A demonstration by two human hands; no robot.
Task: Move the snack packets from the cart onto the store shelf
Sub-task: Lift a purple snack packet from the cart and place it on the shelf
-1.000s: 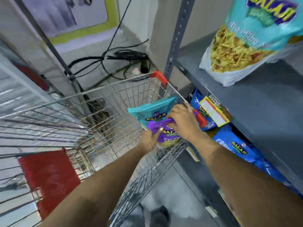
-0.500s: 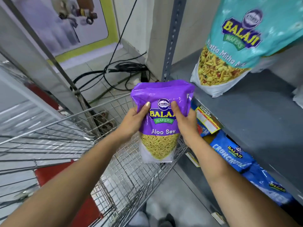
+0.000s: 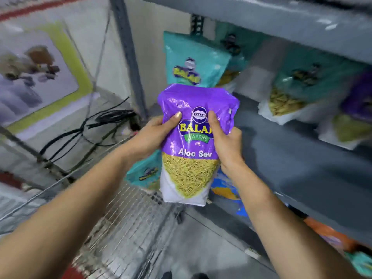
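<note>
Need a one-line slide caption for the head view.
Both hands, left hand and right hand, hold a purple Aloo Sev packet upright above the wire cart, beside the grey shelf.

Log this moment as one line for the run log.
purple packet upright | left hand, right hand gripping its sides | above cart | shelf placement pending

The glossy plastic snack packet (image 3: 193,141) is purple on its upper half — yellow brand lettering, a green banner, white words — with a yellow noodle picture over white at the bottom. The standing teal snack packets (image 3: 193,65) on the grey metal shelf (image 3: 302,158) show yellow lettering and yellow-and-white bases. A teal packet (image 3: 145,172) lies in the silver wire cart (image 3: 130,224) — black cables (image 3: 100,125) run across the pale floor.
</note>
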